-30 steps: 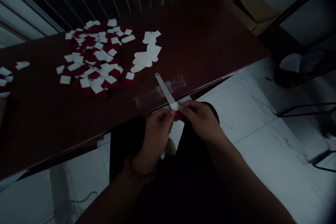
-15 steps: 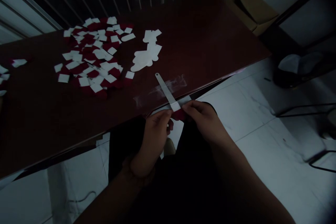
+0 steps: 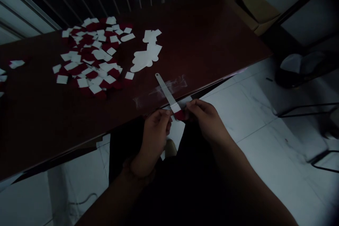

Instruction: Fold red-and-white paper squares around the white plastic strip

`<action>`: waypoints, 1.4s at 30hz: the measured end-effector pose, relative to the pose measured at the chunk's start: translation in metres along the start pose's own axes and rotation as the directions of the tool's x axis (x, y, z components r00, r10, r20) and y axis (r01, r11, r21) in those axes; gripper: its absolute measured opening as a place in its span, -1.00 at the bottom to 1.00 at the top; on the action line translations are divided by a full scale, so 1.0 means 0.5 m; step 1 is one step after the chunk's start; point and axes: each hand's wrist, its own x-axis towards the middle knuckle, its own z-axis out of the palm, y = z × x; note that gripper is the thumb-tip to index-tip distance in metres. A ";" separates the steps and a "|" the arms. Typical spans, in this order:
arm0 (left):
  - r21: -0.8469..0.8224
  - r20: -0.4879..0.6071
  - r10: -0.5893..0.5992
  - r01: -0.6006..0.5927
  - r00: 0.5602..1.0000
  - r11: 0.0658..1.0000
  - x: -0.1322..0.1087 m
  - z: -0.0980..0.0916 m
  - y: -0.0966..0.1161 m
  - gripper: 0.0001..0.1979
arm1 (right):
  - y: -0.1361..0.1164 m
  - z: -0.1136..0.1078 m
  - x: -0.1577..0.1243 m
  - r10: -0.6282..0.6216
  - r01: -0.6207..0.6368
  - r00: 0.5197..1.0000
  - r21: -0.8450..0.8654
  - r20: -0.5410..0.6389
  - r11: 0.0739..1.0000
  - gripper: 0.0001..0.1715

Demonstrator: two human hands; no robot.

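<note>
The left hand (image 3: pixel 155 132) and right hand (image 3: pixel 205 120) are pinching narrowly at the near edge of the dark glossy table (image 3: pixel 201 31), the right gripping a red felt-like square (image 3: pixel 180 115) against the end of a flat white strip (image 3: pixel 165 93). White-backed red squares (image 3: pixel 90 56) are lying heaped on the table, beside a white scalloped cut-out (image 3: pixel 147 51).

From where I'm watching, I can't read any words, numbers, logos or signs. The cardboard box (image 3: pixel 250 7) at one o'clock, the white-and-red squares (image 3: pixel 90 56) at ten o'clock and the white strip (image 3: pixel 166 91) at twelve show nothing legible in this dim view.
</note>
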 end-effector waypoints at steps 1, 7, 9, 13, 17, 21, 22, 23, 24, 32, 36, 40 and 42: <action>0.007 -0.001 -0.011 0.011 1.000 1.000 0.000 -0.001 0.001 -0.70 | -0.002 -0.001 -0.002 0.000 0.001 1.000 -0.003 0.015 1.000 -0.68; 0.176 0.077 0.025 -0.038 0.997 0.984 -0.001 0.002 0.018 -0.70 | -0.020 0.015 -0.007 0.014 -0.009 0.996 -0.059 0.084 0.998 -0.72; 0.170 0.074 0.025 -0.037 0.997 0.985 -0.003 0.000 0.020 -0.71 | -0.017 0.015 -0.006 0.015 -0.011 0.998 -0.054 0.065 0.998 -0.70; 0.152 0.056 -0.005 -0.003 0.998 0.988 -0.011 -0.003 0.023 -0.68 | -0.009 0.004 -0.009 0.002 0.001 0.999 -0.054 0.049 0.999 -0.70; 0.259 0.169 0.003 -0.048 0.986 0.965 -0.016 0.005 0.030 -0.71 | -0.009 -0.001 -0.016 0.007 0.000 0.996 -0.067 0.092 0.998 -0.76; 0.281 0.179 0.005 -0.056 0.984 0.958 -0.013 0.006 0.033 -0.73 | -0.013 -0.002 -0.018 0.009 0.002 0.995 -0.108 0.104 0.994 -0.76; 0.274 0.168 -0.005 -0.041 0.986 0.961 -0.011 0.004 0.034 -0.74 | -0.015 -0.002 -0.016 0.005 0.007 0.994 -0.116 0.108 0.993 -0.77; 0.262 0.150 -0.013 -0.027 0.989 0.965 -0.010 0.003 0.034 -0.75 | -0.016 -0.002 -0.013 -0.004 0.016 0.994 -0.117 0.106 0.993 -0.77; 0.246 0.127 -0.017 -0.015 0.992 0.969 -0.008 0.003 0.035 -0.75 | -0.017 0.000 -0.010 -0.017 0.028 0.995 -0.108 0.100 0.994 -0.78; 0.063 0.009 -0.020 0.019 1.000 0.998 0.005 0.006 0.022 -0.76 | -0.007 0.033 0.021 -0.029 0.029 0.999 0.007 0.034 1.000 -0.71; -0.059 -0.033 -0.025 0.023 0.999 0.998 0.003 0.010 0.009 -0.74 | -0.001 0.042 0.018 -0.034 0.036 0.999 0.066 -0.030 0.997 -0.75; -0.163 -0.098 -0.045 0.028 0.994 0.986 -0.002 0.024 0.012 -0.70 | 0.005 0.049 0.015 -0.048 0.055 0.996 0.111 -0.070 0.992 -0.73; -0.176 -0.100 -0.063 0.045 0.993 0.983 -0.002 0.029 0.017 -0.71 | 0.006 0.049 0.015 -0.047 0.053 0.997 0.106 -0.061 0.993 -0.73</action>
